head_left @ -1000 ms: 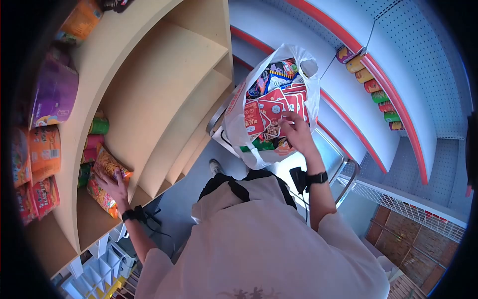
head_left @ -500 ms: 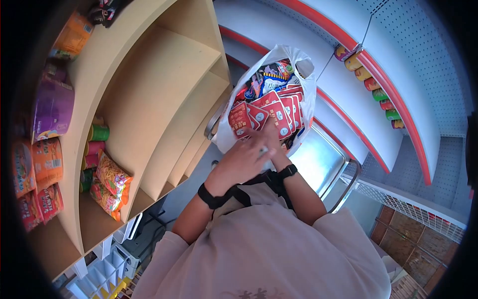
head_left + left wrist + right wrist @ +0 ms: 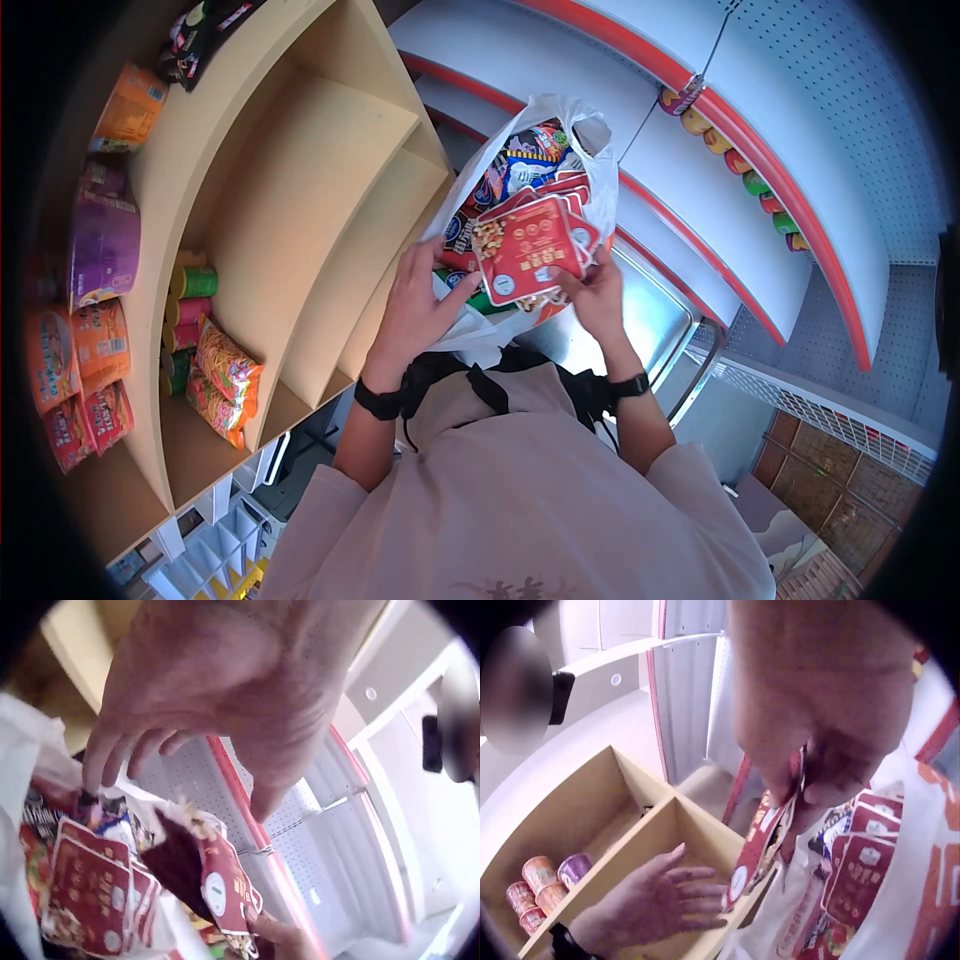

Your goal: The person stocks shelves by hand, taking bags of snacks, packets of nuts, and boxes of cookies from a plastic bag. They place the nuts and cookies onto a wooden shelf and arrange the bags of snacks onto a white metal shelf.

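Observation:
In the head view, my right hand (image 3: 597, 298) pinches a red packet (image 3: 530, 245) by its lower right corner, above the full white plastic bag (image 3: 603, 190). Other red packets and dark and blue snack packs lie inside the bag. My left hand (image 3: 410, 312) is at the bag's left side, fingers extended and thumb pointing toward the packet. In the left wrist view, a gap separates the left hand (image 3: 202, 690) from the held packet (image 3: 227, 889). The right wrist view shows the packet (image 3: 756, 844) edge-on under the right hand's fingers; the left hand's fingertips are close to its lower end.
A wooden shelf unit (image 3: 300, 225) on the left holds orange snack bags (image 3: 222, 380), small stacked tubs (image 3: 192, 310) and noodle cups (image 3: 103, 345). Red-edged metal shelves (image 3: 675, 255) on the right carry a row of small cans (image 3: 736, 162). A metal surface (image 3: 640, 310) lies beside the bag.
My left hand has left the orange snack bags on the wooden shelf and come over to the white bag. My right hand has lifted a red packet from the pile. The head view has shifted slightly.

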### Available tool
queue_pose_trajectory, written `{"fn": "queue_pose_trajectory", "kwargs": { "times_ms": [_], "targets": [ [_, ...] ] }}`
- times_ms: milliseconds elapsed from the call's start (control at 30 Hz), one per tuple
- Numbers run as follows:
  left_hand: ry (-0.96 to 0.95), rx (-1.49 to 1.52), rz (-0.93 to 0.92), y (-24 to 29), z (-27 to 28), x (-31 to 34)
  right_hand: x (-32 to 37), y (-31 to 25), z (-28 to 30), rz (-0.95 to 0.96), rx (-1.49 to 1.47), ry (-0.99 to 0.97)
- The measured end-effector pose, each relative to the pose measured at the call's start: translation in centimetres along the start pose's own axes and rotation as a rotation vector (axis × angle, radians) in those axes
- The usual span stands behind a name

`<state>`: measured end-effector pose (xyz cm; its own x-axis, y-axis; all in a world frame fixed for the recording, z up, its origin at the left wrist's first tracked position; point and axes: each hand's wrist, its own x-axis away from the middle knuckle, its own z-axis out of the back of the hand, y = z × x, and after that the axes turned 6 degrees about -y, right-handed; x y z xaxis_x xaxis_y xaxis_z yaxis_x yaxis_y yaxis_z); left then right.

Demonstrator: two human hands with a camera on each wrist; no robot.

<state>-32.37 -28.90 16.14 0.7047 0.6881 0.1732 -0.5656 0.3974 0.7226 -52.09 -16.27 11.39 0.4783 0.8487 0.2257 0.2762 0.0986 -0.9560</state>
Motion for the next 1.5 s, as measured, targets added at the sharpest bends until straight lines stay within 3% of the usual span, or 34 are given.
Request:
{"fn": "queue_pose_trajectory", "kwargs": {
  "times_ms": [33, 67, 100, 167, 200, 300, 367, 433, 567, 633, 733, 833, 1033, 1133, 1333, 1500],
  "targets": [
    [0.156, 0.079, -0.116, 0.5, -0.5, -0.4, 0.6, -1.1, 1.1, -0.047, 0.043, -0.041],
    [0.121, 0.328, -0.034, 0.9, -1.1, -0.8, 1.3, -2.6, 1.7, -0.060, 0.023, -0.082],
    [0.120, 0.330, -0.036, 1.1, -1.2, -1.2, 2.0, -4.0, 1.8, -0.073, 0.004, -0.125],
    [-0.219, 0.975, 0.106, 1.2, -1.0, -1.8, 2.8, -4.3, 1.5, -0.025, -0.009, -0.182],
    [-0.270, 0.999, 0.207, 1.0, -1.0, -1.6, 2.9, -4.5, 1.1, 0.022, -0.026, -0.241],
    [-0.282, 1.116, 0.145, -0.6, 0.1, -0.8, 2.9, -4.6, -1.4, -0.016, -0.141, -0.168],
    [-0.258, 1.130, 0.126, -1.3, 1.5, -0.1, 2.6, -2.8, -3.5, 0.081, -0.214, -0.196],
    [-0.087, 1.288, 0.170, -2.0, 2.8, 0.9, 2.7, -3.1, -6.6, 0.160, -0.150, -0.248],
    [0.090, 1.337, 0.094, -5.7, 6.8, 3.8, 1.2, -2.9, -12.7, 0.070, -0.133, -0.263],
    [0.088, 1.341, 0.066, -7.4, 8.8, 4.8, 0.6, -3.0, -14.6, 0.093, -0.094, -0.280],
    [0.038, 1.062, 0.122, -8.5, 10.8, 5.9, 0.4, -3.0, -17.2, 0.114, -0.068, -0.321],
    [0.062, 1.069, 0.080, -10.6, 11.5, 6.3, 0.2, -2.9, -19.1, 0.102, -0.123, -0.356],
    [0.089, 1.366, 0.073, -11.5, 12.3, 7.6, 0.0, -2.7, -20.1, 0.121, -0.070, -0.359],
    [0.176, 1.395, 0.127, -10.7, 12.3, 7.7, -0.1, -3.2, -20.5, 0.090, -0.145, -0.375],
    [0.170, 1.483, 0.133, -10.3, 12.5, 7.7, 0.1, -4.2, -20.5, 0.044, -0.085, -0.394],
    [0.283, 1.480, 0.079, -13.3, 11.8, 7.2, 0.1, -4.1, -19.5, 0.088, -0.078, -0.248]
  ]
}}
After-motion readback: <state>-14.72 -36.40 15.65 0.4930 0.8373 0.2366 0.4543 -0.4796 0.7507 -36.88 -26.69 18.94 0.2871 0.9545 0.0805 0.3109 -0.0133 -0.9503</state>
